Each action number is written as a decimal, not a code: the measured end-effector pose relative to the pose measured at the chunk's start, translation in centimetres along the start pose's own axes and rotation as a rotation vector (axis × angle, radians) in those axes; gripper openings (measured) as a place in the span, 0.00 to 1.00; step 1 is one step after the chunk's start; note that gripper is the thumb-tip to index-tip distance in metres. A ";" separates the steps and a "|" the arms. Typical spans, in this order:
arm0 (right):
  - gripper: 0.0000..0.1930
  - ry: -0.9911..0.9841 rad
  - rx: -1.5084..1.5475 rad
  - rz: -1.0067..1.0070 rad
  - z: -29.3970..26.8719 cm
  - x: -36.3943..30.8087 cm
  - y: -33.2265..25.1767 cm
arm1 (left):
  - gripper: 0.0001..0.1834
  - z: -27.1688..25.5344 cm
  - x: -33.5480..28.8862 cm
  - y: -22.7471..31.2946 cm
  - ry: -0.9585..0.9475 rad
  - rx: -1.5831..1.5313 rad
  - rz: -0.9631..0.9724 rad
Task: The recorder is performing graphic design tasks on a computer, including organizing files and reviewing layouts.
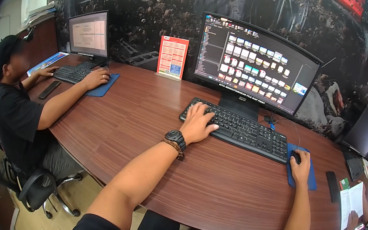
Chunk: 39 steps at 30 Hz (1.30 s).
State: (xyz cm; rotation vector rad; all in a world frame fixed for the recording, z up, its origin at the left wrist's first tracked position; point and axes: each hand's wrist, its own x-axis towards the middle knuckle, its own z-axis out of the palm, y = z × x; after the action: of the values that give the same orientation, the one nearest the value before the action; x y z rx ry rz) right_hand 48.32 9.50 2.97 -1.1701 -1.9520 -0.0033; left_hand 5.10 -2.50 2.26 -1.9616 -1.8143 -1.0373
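Nearest: a brown wood-grain worktop (230,187). The left wrist wore a black wristwatch (174,135). The right hand (299,172) lay over a black computer mouse (297,156), fingers curled around it, on a blue mouse pad (311,181) just right of the keyboard. The left hand (197,125) sat at the left end of the black full-size keyboard (247,134), fingers apart, holding nothing; couldn't tell if a key was down. Behind stood a wide monitor (257,62) showing a dark file window of thumbnails. Step in hand, as judged: keyboard-and-mouse work in that window. The next move likely called for a small mouse slide or click, or a key press, both hands staying put. Farther left, a seated co-worker (19,115) had a hand on another keyboard (71,74).
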 end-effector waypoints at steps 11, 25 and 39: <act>0.15 -0.041 0.003 0.009 0.1 0.0 -0.4 | 0.27 -0.9 0.3 0.3 -0.086 -0.083 -0.028; 0.15 -0.046 0.043 0.018 0.3 0.1 0.1 | 0.28 -1.1 0.3 0.5 -0.096 -0.094 -0.037; 0.15 -0.048 0.040 0.009 0.2 0.1 0.0 | 0.29 -1.0 0.4 0.4 -0.101 -0.098 -0.041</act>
State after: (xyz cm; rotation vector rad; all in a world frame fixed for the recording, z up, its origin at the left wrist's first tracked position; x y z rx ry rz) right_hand 48.19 9.68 2.93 -1.1622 -1.9793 0.0690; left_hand 5.12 -2.93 3.31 -2.0771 -1.8973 -1.0774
